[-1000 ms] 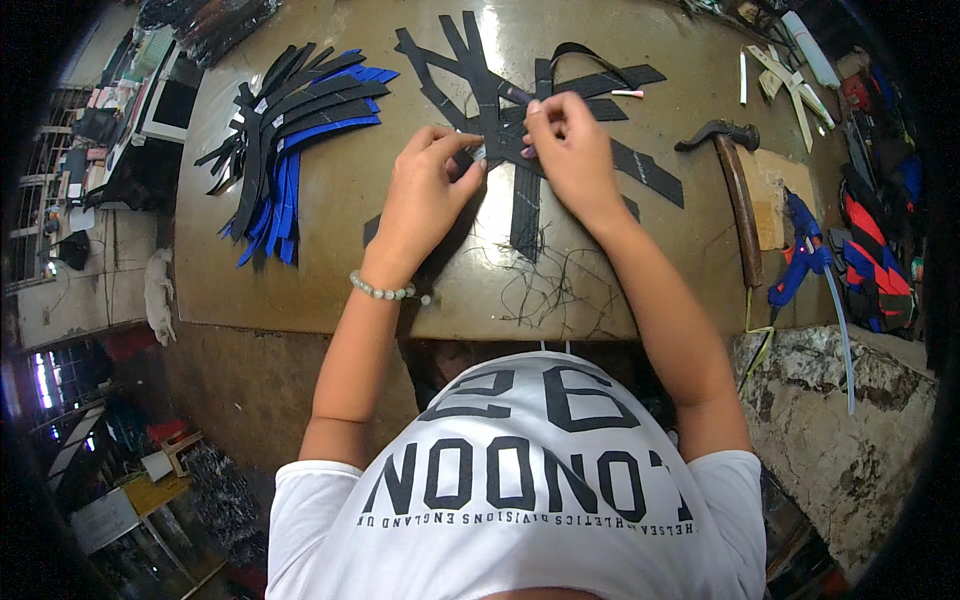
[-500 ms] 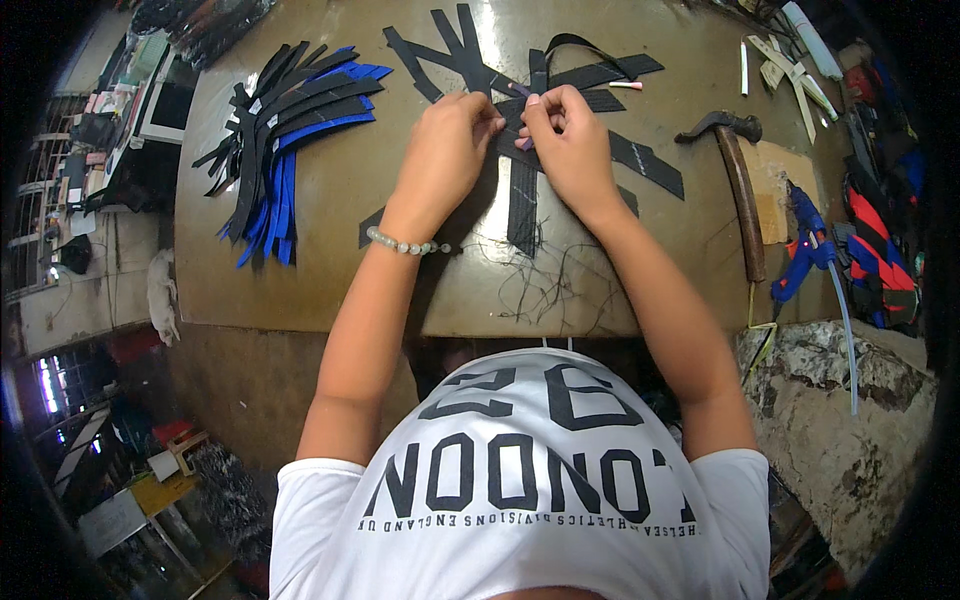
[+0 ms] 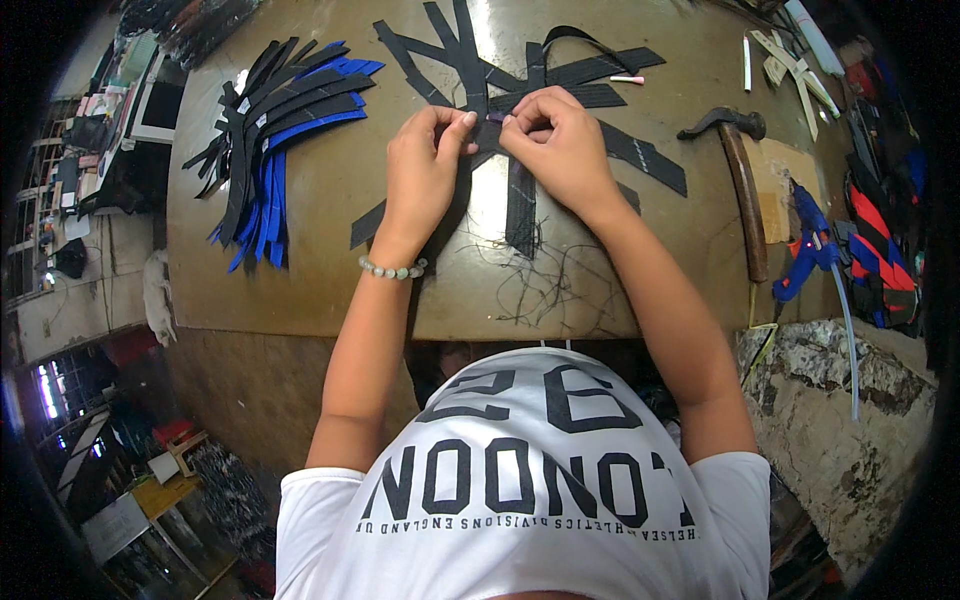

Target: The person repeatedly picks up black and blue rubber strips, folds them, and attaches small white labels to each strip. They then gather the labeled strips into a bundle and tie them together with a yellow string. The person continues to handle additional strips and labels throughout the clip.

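Flat black fabric strips point(image 3: 520, 205) lie crossed in a star shape at the middle of the table, with both my hands over their centre. My left hand point(image 3: 425, 165) is closed, its thumb and forefinger pinched together at the left of the crossing. Whatever sits between those fingertips is too small to make out. Close beside it, my right hand point(image 3: 560, 150) is closed in a pinch over the strips. A small purple thing point(image 3: 497, 117) shows at its fingertips; its kind is unclear. Behind the right hand, a narrow black band point(image 3: 590, 42) curves over the strips.
A pile of black and blue strips point(image 3: 270, 120) lies left. On the right are a hammer point(image 3: 742, 190), a blue glue gun point(image 3: 803, 255) and a piece of board point(image 3: 785, 180). Loose dark threads point(image 3: 560, 285) lie near the front edge. A small pale stick point(image 3: 627, 79) rests beyond my right hand.
My left hand has moved slightly left and nearer, its fingertips farther from the right hand's. My right hand has shifted a little left. The strips have shifted slightly left in the picture.
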